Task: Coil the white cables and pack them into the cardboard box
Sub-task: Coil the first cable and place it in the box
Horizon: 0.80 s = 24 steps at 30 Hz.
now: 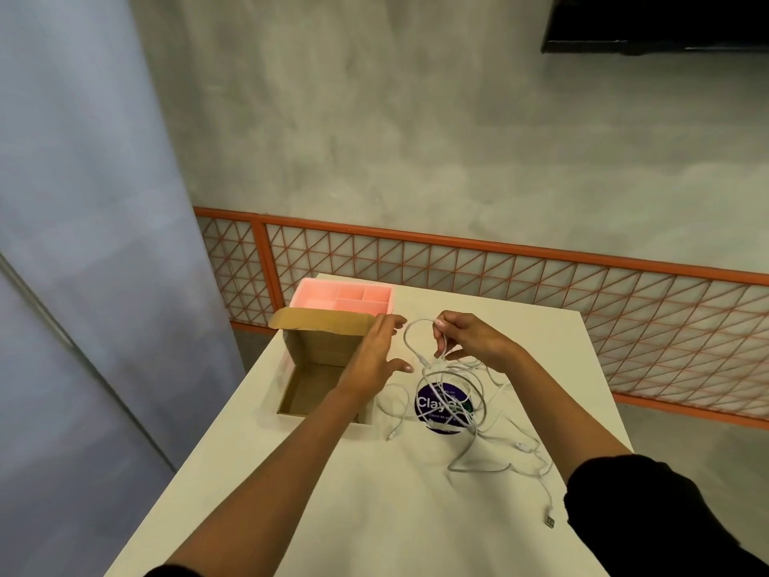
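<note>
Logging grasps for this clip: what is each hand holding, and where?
Right hand pinches a white cable along its raised loop; left hand is open, holding nothing.

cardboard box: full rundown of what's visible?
The cardboard box is plain brown, with its lid flap open and standing at the far side. It sits upright on the left of the white table, just in front of a pink divided tray. None of the white cables lie on the floor that shows. The left hand and forearm reach across its right side; contact cannot be told.

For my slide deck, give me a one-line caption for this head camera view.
The right hand pinches a loop of tangled white cables; the open left hand hovers by the cardboard box.
</note>
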Each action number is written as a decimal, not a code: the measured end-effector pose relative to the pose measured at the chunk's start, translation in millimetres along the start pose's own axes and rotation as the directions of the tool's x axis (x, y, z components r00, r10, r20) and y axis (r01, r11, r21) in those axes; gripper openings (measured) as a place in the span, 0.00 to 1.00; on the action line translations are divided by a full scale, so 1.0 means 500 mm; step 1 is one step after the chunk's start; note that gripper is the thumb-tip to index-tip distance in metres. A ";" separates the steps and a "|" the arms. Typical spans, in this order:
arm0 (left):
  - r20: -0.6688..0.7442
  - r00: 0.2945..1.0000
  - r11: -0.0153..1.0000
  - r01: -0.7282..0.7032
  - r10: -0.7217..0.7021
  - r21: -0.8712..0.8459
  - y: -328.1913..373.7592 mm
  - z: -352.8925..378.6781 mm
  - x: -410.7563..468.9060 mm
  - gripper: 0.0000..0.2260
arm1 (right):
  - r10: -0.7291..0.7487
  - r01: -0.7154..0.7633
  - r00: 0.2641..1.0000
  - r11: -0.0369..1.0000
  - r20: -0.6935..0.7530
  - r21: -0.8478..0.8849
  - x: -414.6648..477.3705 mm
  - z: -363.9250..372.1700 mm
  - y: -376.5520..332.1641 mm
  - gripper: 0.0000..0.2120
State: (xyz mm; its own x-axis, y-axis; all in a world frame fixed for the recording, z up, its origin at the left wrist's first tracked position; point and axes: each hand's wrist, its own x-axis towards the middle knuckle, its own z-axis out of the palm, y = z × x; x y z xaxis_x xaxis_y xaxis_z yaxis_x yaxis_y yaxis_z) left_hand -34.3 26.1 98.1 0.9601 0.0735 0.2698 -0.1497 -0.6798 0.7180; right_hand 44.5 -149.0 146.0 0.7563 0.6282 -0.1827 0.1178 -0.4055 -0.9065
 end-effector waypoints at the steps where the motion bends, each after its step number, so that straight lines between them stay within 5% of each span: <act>1: 0.025 1.000 1.000 0.019 -0.019 0.009 0.001 -0.002 0.005 0.27 | -0.004 0.004 1.000 1.000 0.010 -0.013 0.000 0.002 -0.004 0.14; 7: 0.146 0.975 0.912 0.209 -0.166 -0.354 0.018 -0.005 0.013 0.13 | -0.032 0.031 0.999 0.999 0.035 0.038 0.002 0.009 -0.022 0.13; 13: 0.249 0.936 0.565 0.349 -0.248 -0.748 0.046 -0.034 0.008 0.15 | -0.067 0.081 0.989 0.991 -0.133 0.107 0.000 0.022 -0.003 0.11; 18: 0.262 0.949 0.271 0.302 -0.174 -0.914 0.044 -0.072 0.013 0.16 | -0.006 0.004 0.999 0.997 0.032 0.072 -0.020 0.049 0.023 0.13; 24: 0.252 0.950 0.158 0.282 -0.184 -0.946 0.033 -0.085 -0.009 0.16 | 0.200 -0.118 0.958 0.928 0.205 -0.354 -0.034 0.106 0.009 0.14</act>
State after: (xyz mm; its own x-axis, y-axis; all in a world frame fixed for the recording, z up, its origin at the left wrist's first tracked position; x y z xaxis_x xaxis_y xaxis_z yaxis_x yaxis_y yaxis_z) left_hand -51.0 45.5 136.2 0.9992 0.0105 -0.0376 0.0236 0.6037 0.7969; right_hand -1.8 -126.4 125.0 0.6160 0.6568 -0.4348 0.2478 -0.6856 -0.6845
